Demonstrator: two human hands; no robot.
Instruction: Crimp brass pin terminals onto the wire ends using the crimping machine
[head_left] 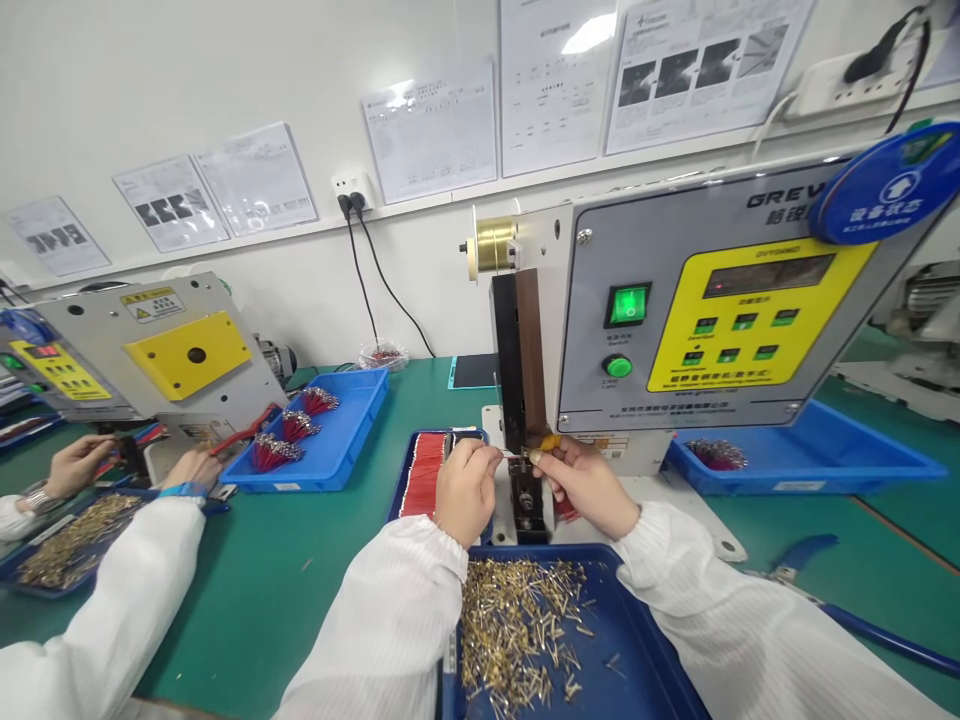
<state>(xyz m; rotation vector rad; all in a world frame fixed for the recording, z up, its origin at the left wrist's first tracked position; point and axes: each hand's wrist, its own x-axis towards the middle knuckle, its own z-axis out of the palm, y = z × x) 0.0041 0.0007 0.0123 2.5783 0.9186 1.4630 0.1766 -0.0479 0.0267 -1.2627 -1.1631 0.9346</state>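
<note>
The person's left hand (466, 490) is reaching in from the left, with its thumb and first finger pinching one end of a short wire (513, 455). The right hand (586, 485) is angling in from the other side, its fingertips (537, 458) closing on the wire's far end beside a small yellow piece (550, 442). The wire is hanging just above the metal press head (526, 495) of a grey and yellow machine (720, 320). Both white sleeves (750, 610) are resting low over a blue tray (637, 650) heaped with brass terminals (514, 635). A dark tray of red wires (424, 475) is sitting under the left hand. Further left, a co-worker's hands (79, 465) are working beside another machine (157, 350).
</note>
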